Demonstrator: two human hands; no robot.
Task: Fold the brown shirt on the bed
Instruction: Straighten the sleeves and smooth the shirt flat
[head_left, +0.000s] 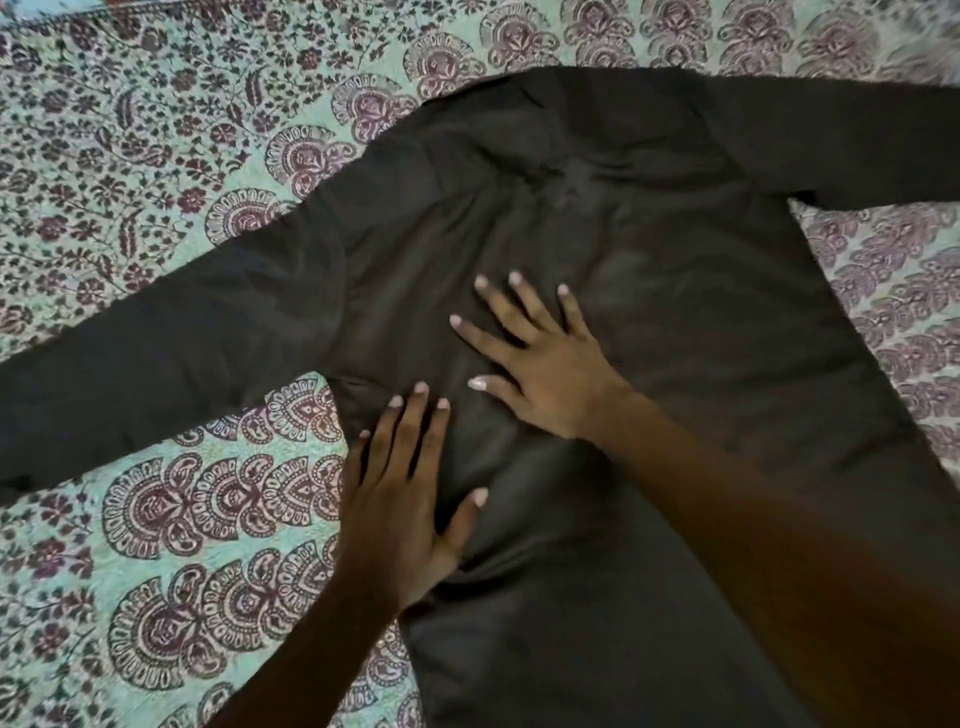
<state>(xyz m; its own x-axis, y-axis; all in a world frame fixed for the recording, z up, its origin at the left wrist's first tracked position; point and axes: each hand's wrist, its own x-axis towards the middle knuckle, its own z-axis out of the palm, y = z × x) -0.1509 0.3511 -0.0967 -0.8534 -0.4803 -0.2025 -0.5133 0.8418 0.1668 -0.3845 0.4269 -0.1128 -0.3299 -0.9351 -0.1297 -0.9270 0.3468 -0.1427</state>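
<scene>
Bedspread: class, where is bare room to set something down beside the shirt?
Widest: bedspread below the leftward sleeve, beside the left hand. Also above that sleeve, and a small patch under the rightward sleeve. Crowded: middle of the brown shirt, with the right hand pressing too.

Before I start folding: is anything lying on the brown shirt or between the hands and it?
Nothing visible is. The left hand and right hand lie flat, fingers spread, directly on the brown shirt, which is spread on the patterned bedspread with sleeves out sideways. No other item lies on it.
</scene>
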